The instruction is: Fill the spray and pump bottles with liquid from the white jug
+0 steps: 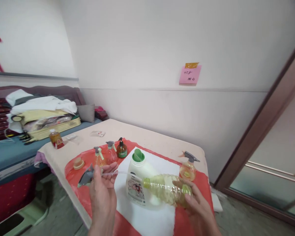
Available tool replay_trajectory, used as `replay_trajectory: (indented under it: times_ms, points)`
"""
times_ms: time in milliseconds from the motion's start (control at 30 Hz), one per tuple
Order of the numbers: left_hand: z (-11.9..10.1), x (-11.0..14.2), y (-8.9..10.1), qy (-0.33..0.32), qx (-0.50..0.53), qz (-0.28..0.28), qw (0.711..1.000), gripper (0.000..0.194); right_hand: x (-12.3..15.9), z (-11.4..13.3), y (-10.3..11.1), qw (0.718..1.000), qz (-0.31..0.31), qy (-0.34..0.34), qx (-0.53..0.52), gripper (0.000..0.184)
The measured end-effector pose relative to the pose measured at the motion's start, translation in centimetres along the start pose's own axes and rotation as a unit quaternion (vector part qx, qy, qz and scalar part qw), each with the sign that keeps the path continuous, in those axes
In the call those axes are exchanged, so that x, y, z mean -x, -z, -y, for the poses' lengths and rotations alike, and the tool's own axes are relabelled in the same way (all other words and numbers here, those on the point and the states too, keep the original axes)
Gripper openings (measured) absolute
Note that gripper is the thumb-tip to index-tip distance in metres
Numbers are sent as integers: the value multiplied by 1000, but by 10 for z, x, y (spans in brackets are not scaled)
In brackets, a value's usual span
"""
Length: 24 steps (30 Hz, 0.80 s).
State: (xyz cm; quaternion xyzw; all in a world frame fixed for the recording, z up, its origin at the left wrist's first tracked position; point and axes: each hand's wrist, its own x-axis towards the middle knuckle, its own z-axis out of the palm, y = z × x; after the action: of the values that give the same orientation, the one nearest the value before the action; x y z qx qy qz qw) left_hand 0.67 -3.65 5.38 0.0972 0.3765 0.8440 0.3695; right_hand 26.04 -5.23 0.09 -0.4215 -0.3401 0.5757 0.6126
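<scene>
My left hand (104, 185) is closed on a grey trigger spray head (87, 176), palm partly turned up. Its thin clear tube (113, 173) points right, toward the mouth of a ribbed, see-through yellow-green bottle (163, 186). Fingers of my right hand (195, 200) wrap round the base of that bottle, which lies nearly level in the air. Whether the tube tip is inside the neck I cannot tell. Behind the bottle a large white jug (131, 168) with an open green mouth stands on a white sheet (157, 160), partly hidden by the bottle.
On the red cloth (76, 167) stand two spray bottles (111, 154), a dark pump bottle (122, 149) and a round tan lid (78, 163). Another spray bottle (187, 168) is at right. A juice-coloured bottle (56, 139) stands at the table's left edge, near a bed piled with bedding.
</scene>
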Motion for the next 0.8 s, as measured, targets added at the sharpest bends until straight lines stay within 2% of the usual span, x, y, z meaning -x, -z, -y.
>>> replay_trajectory:
  times_ms: [233, 367, 433, 567, 633, 700, 800]
  points:
    - [14, 24, -9, 25, -16, 58, 998, 36, 13, 0, -20, 1000, 1, 7, -15, 58]
    - [25, 46, -15, 69, -25, 99, 992, 40, 22, -11, -33, 996, 51, 21, -71, 65]
    - [28, 55, -16, 99, -30, 116, 988, 41, 24, -19, -35, 992, 77, 47, -89, 68]
    - [30, 65, -17, 139, -25, 134, 981, 39, 28, -33, -32, 982, 132, 125, -59, 66]
    - [29, 68, -17, 172, -23, 141, 975, 40, 33, -37, -33, 982, 100, 153, -46, 68]
    - [29, 70, -17, 201, -19, 147, 968, 41, 39, -40, -37, 983, 41, 174, -42, 70]
    - [28, 71, -18, 205, -13, 149, 967, 39, 45, -40, -42, 977, -1, 210, -27, 69]
